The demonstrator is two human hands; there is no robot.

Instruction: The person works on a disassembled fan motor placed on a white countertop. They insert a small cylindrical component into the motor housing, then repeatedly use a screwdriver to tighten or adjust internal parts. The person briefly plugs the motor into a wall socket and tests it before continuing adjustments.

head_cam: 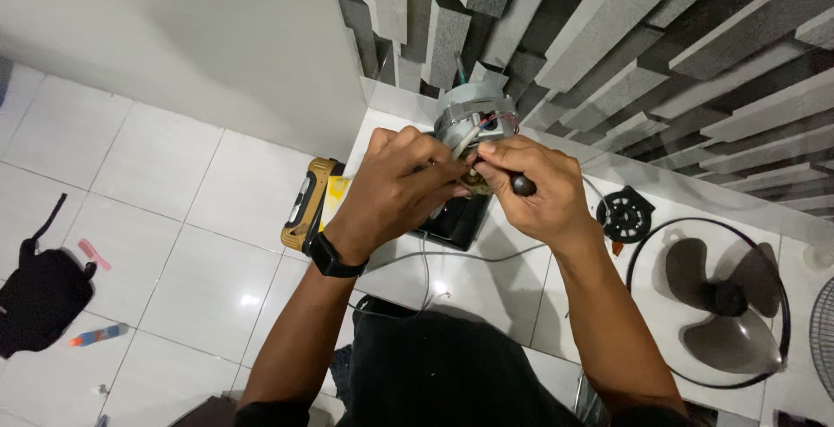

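Two hands at frame centre, both closed on work. Left hand (pixel 395 185), watch (pixel 328 258) at the wrist, fingers curled around the fan motor (pixel 469 119). Right hand (pixel 530 188), fingers wrapped tight on a dark-handled screwdriver (pixel 521 185), tip hidden at the motor's underside. Motor: grey metal shell, copper windings and coloured wires exposed, held just above centre. Progress, as judged: dismantling well along; the fan guard with blades (pixel 708 301) and a black round cover (pixel 624 215) lie apart at right. Motor itself not yet opened. Yellow case (pixel 308 205) left of centre.
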